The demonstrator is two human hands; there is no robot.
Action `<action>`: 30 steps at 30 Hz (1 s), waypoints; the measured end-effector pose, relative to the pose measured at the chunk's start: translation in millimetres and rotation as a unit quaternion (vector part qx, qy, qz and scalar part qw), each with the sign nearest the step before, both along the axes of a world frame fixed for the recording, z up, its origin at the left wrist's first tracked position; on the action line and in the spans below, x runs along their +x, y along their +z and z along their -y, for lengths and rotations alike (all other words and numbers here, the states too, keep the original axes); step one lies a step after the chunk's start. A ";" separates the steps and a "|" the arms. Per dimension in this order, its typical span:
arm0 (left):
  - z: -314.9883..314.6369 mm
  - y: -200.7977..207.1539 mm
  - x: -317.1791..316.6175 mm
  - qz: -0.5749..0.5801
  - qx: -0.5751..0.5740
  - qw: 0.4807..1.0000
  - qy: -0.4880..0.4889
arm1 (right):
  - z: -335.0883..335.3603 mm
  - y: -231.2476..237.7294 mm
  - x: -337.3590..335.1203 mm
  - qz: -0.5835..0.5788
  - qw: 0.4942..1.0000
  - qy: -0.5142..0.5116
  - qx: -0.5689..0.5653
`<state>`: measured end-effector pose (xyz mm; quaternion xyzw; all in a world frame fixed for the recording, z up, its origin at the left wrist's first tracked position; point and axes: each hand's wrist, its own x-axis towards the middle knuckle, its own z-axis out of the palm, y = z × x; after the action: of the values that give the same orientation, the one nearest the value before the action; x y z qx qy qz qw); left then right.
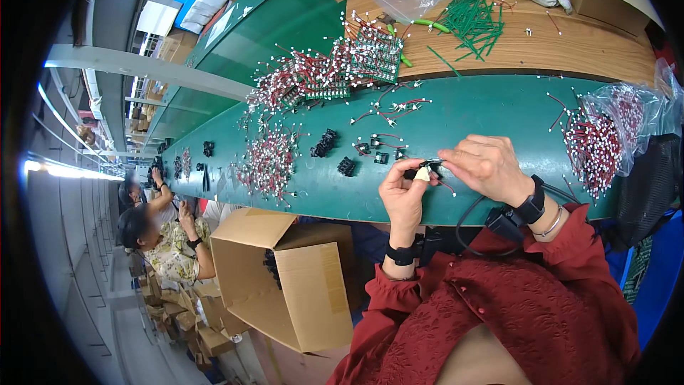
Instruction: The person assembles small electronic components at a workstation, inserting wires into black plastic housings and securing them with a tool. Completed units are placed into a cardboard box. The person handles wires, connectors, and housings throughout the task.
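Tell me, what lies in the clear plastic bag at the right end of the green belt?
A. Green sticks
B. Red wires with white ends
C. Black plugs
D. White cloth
B: the clear plastic bag is open, and a heap of red wires with white ends spills from it onto the green belt.

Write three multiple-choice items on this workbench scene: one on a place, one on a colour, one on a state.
1. Where is the open cardboard box?
A. on the green belt
B. below the belt's near edge, left of the person
C. on the wooden bench

2. What colour are the person's sleeves?
A. dark red
B. blue
C. white

3. What are the left hand and right hand doing?
A. resting flat
B. holding one small black part between them
C. lifting the box

Key: 1 B, it sits below the green belt; 2 A, both cuffs are dark red; 3 B, fingertips meet on the part.
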<state>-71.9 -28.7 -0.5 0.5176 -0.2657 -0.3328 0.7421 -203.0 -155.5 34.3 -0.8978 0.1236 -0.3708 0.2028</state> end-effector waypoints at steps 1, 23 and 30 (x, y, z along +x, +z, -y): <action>-0.3 -0.1 -0.2 0.002 -0.001 1.000 -0.001 | 0.0 -0.2 0.2 0.001 1.000 0.002 0.002; -1.1 -1.9 -1.0 0.015 0.011 1.000 -0.004 | -0.2 3.0 -1.2 0.000 1.000 0.009 0.005; -1.1 -5.3 1.3 0.034 0.019 0.999 -0.006 | -1.6 1.1 -1.6 -0.015 1.000 0.007 -0.018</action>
<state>-70.6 -27.7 -5.8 0.5408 -0.2876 -0.3243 0.7208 -204.6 -154.0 35.4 -0.9075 0.1134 -0.3584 0.1874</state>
